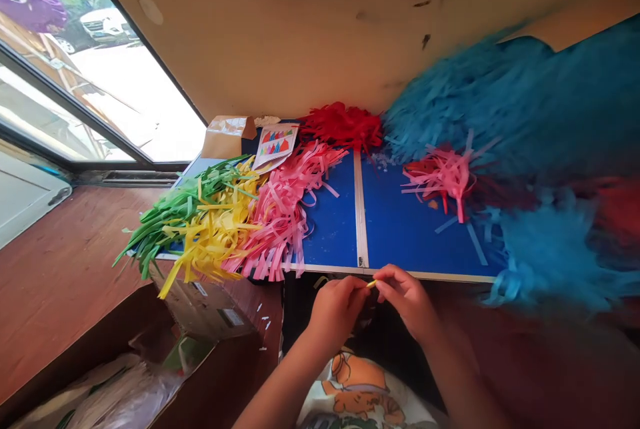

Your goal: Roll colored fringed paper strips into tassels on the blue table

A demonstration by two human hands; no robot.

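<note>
Window (75, 69): far left, with parked cars outside.
Cardboard box (210, 322): lower left, open, below the table's edge.
Green strips (175, 215): a pile of cut paper at the left end of the blue board (400, 229).
Yellow strips (215, 229): overlapping the green pile and hanging over the near edge.
Pink strips (280, 209): just beside the yellow pile, also hanging over the edge.
Printed card (275, 143): shows coloured triangles, behind these piles.
Left hand (336, 305): fingers curled, thumb and fingertips pinching the yellow scrap.
Yellow scrap (371, 284): tiny, held between both hands at the board's near edge.
Right hand (407, 295): fingertips pressed together on the scrap's other end.
Pink bundle (445, 175): small, lying on the board's right half.
Blue strips (525, 115): a large blurred heap filling the right side.
</note>
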